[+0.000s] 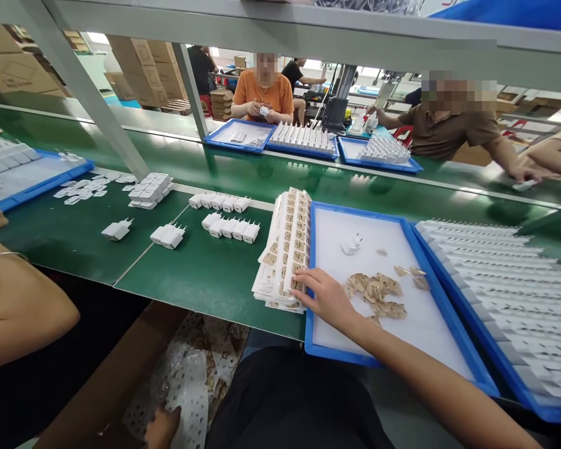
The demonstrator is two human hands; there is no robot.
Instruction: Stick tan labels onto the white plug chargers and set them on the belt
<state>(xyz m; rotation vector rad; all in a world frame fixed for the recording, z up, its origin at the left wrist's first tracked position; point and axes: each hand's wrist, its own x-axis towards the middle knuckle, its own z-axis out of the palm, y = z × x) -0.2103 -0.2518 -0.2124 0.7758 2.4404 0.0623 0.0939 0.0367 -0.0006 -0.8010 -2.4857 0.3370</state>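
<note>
My right hand (326, 298) rests with fingers stretched out on a stack of white label sheets (285, 249) bearing brown stickers. Its wrist crosses the near left part of a blue-rimmed tray (310, 324). In that tray lie a white plug adapter (350, 245) and a pile of brown sticker scraps (376, 290). Low down below the table edge is my left hand (163, 429), dim and partly cut off by the frame. It is beside a white sheet with small holes (191, 390); whether its fingers grip the sheet I cannot make out.
White plug adapters (231, 227) stand in rows left of the sheets, with stacked white blocks (150, 189) behind. A filled adapter tray (500, 312) is at right. A neighbour's arm (23, 299) reaches in at left. Co-workers (264, 93) sit opposite; a grey shelf beam (262, 28) crosses overhead.
</note>
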